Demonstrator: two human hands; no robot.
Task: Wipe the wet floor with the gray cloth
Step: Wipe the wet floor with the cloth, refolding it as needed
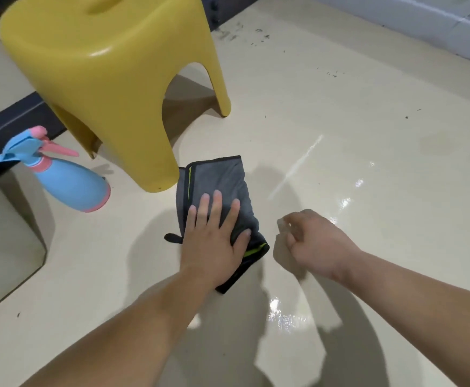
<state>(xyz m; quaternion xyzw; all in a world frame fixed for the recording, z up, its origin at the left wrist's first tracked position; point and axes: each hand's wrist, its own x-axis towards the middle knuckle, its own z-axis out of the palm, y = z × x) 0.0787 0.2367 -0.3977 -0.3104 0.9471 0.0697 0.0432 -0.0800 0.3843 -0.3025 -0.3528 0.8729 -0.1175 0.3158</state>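
A folded gray cloth (217,182) with black edging and a green stripe lies on the cream floor just in front of the stool. My left hand (214,238) presses flat on its near half with the fingers spread and straight. My right hand (312,241) hovers to the right of the cloth, apart from it, its fingers loosely curled and holding nothing. Shiny wet patches (345,202) glisten on the floor to the right, and more wet patches (284,319) lie between my forearms.
A yellow plastic stool (111,79) stands at the back left. A blue and pink spray bottle (63,174) stands to its left. A dark strip (13,124) runs along the floor behind them. A grey wall base (437,26) runs along the far right.
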